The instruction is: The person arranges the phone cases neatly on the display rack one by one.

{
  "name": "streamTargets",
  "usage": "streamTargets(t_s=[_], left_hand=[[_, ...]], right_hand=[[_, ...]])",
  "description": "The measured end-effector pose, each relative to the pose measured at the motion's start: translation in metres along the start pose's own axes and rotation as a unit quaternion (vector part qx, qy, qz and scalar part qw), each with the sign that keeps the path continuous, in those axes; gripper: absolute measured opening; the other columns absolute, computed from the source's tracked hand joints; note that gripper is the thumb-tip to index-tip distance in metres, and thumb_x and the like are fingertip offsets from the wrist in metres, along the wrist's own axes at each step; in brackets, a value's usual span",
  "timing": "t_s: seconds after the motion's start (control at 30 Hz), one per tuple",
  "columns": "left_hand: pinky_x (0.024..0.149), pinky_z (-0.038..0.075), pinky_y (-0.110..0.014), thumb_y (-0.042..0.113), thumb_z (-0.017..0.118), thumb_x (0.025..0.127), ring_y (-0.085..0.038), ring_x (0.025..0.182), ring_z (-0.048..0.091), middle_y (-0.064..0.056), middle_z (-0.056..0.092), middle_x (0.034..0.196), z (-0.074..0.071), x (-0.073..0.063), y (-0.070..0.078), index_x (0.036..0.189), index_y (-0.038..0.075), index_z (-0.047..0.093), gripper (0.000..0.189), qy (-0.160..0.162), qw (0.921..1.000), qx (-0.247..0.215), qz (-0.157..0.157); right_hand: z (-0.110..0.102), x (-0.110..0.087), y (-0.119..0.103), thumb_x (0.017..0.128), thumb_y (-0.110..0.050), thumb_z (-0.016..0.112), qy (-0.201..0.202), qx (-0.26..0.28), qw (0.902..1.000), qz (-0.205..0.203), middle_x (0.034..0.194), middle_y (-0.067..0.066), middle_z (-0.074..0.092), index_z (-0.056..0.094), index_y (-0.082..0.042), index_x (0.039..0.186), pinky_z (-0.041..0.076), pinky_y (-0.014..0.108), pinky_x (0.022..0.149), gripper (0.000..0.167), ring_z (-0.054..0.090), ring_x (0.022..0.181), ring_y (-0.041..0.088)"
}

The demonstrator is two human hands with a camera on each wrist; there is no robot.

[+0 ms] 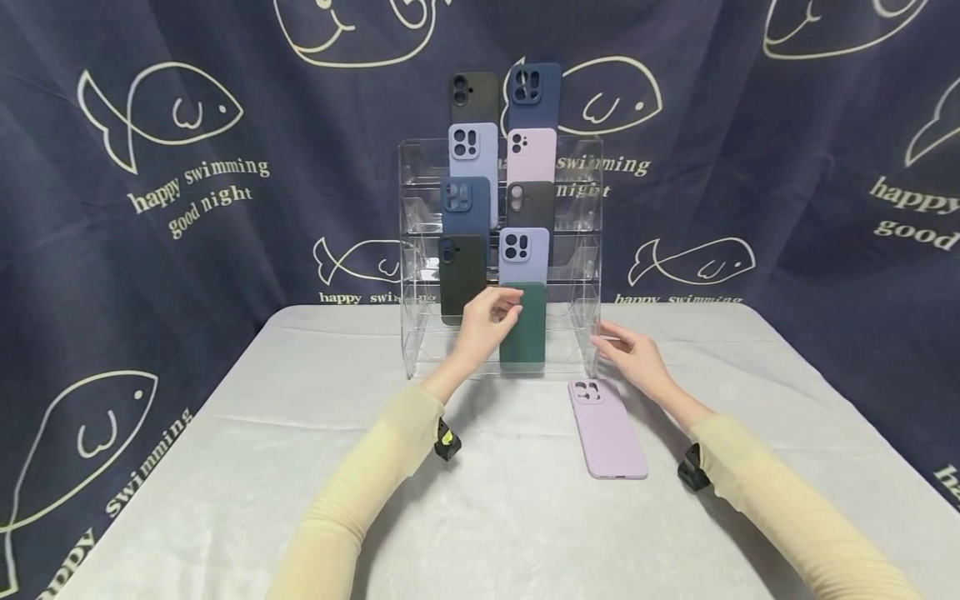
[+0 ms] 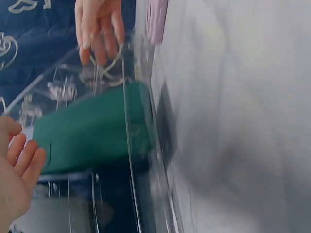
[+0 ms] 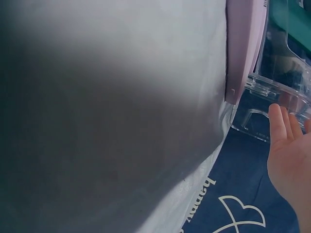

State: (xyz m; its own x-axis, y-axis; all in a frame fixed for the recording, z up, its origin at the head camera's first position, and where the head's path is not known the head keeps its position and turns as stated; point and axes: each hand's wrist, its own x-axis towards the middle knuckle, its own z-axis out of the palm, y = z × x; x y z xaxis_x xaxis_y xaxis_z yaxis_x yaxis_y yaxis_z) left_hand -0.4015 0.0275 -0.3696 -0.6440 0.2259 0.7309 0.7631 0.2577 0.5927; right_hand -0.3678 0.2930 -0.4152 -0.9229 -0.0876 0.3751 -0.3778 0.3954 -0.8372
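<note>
In the head view a clear tiered stand (image 1: 411,350) holds phone cases in two columns. A dark green case (image 1: 528,333) stands at the bottom of the right column. My left hand (image 1: 483,325) is at its upper part, fingers loosely bent. In the left wrist view that hand (image 2: 17,170) has its fingertips right at one end of the green case (image 2: 92,131). My right hand (image 1: 633,358) is at the stand's right side panel, fingers extended; the right wrist view shows this hand (image 3: 291,155) with relaxed fingers beside the clear plastic.
A light purple case (image 1: 609,429) lies on the white-covered table (image 1: 480,517) before the stand's right side. Above the green case are lavender (image 1: 522,267), black (image 1: 536,212), pink (image 1: 534,162) and blue (image 1: 547,104) cases. A dark fish-patterned curtain (image 1: 300,167) hangs behind.
</note>
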Motion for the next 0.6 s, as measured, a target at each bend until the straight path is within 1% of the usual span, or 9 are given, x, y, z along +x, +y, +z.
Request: streamTargets(t_s=[0.1,0.2,0.3,0.33,0.37,0.43,0.47,0.53,0.6], left_hand=[[0.072,0.055,-0.014,0.002,0.064,0.086,-0.021,0.083,0.067,-0.013,0.069,0.095,0.007,-0.005,0.008,0.103,-0.001,0.066,0.017,-0.028,0.9996,-0.001,-0.003],[0.072,0.054,-0.013,0.003,0.064,0.087,-0.02,0.083,0.068,-0.012,0.07,0.094,0.016,-0.01,0.013,0.102,0.0,0.067,0.016,-0.059,0.9981,-0.004,-0.016],[0.072,0.053,-0.011,0.006,0.063,0.088,-0.018,0.083,0.068,-0.011,0.071,0.095,0.025,-0.016,0.017,0.101,0.0,0.067,0.015,-0.096,0.9949,0.003,-0.029],[0.073,0.053,-0.011,0.007,0.063,0.088,-0.018,0.083,0.067,-0.011,0.071,0.095,0.028,-0.018,0.017,0.101,0.0,0.067,0.015,-0.109,0.9934,0.006,-0.034],[0.073,0.053,-0.011,0.008,0.063,0.088,-0.017,0.083,0.067,-0.01,0.071,0.095,0.03,-0.02,0.018,0.101,0.001,0.067,0.014,-0.123,0.9917,0.008,-0.038],[0.073,0.052,-0.01,0.009,0.062,0.089,-0.016,0.083,0.067,-0.01,0.071,0.095,0.036,-0.024,0.019,0.1,0.002,0.067,0.014,-0.15,0.9876,0.014,-0.045],[0.073,0.052,-0.01,0.01,0.062,0.089,-0.015,0.083,0.067,-0.009,0.072,0.095,0.039,-0.026,0.02,0.1,0.003,0.067,0.014,-0.161,0.9857,0.016,-0.048],[0.073,0.052,-0.009,0.011,0.061,0.09,-0.013,0.083,0.067,-0.008,0.072,0.095,0.044,-0.03,0.02,0.1,0.004,0.068,0.014,-0.183,0.9813,0.02,-0.055],[0.073,0.051,-0.009,0.011,0.061,0.091,-0.013,0.083,0.067,-0.008,0.072,0.095,0.049,-0.034,0.02,0.101,0.004,0.068,0.015,-0.207,0.9763,0.028,-0.056]], right_hand=[[0.0,0.0,0.0,0.092,-0.019,0.06,-0.002,-0.007,1.0,-0.002,0.127,0.03,0.053,0.045,0.007,0.134,0.055,0.018,0.078,0.051,0.058,0.082,-0.016],[-0.001,0.0,-0.001,0.093,-0.02,0.06,0.0,-0.011,0.9999,-0.004,0.127,0.03,0.053,0.045,0.007,0.134,0.055,0.018,0.078,0.051,0.057,0.082,-0.016],[0.0,0.001,-0.002,0.093,-0.019,0.06,0.003,-0.018,0.9998,-0.011,0.125,0.031,0.054,0.045,0.008,0.133,0.055,0.015,0.076,0.05,0.058,0.082,-0.015],[0.0,0.001,-0.002,0.093,-0.019,0.06,0.005,-0.023,0.9996,-0.012,0.125,0.031,0.054,0.045,0.008,0.133,0.055,0.014,0.076,0.05,0.06,0.084,-0.012],[0.0,0.001,-0.002,0.093,-0.018,0.06,0.006,-0.027,0.9995,-0.016,0.125,0.031,0.054,0.046,0.008,0.133,0.054,0.012,0.076,0.049,0.063,0.087,-0.006],[0.001,0.001,-0.003,0.093,-0.016,0.059,0.006,-0.039,0.999,-0.02,0.126,0.03,0.053,0.045,0.008,0.132,0.053,0.011,0.077,0.048,0.066,0.096,0.011],[0.001,0.002,-0.003,0.093,-0.015,0.059,0.004,-0.044,0.9988,-0.02,0.128,0.03,0.052,0.045,0.008,0.132,0.053,0.013,0.08,0.048,0.065,0.102,0.02],[0.002,0.002,-0.003,0.094,-0.014,0.057,-0.001,-0.053,0.9984,-0.022,0.133,0.03,0.047,0.042,0.009,0.133,0.052,0.019,0.088,0.048,0.057,0.114,0.036],[0.003,0.001,-0.004,0.094,-0.014,0.056,-0.008,-0.053,0.9984,-0.02,0.138,0.03,0.042,0.04,0.009,0.134,0.049,0.027,0.095,0.048,0.049,0.122,0.042]])
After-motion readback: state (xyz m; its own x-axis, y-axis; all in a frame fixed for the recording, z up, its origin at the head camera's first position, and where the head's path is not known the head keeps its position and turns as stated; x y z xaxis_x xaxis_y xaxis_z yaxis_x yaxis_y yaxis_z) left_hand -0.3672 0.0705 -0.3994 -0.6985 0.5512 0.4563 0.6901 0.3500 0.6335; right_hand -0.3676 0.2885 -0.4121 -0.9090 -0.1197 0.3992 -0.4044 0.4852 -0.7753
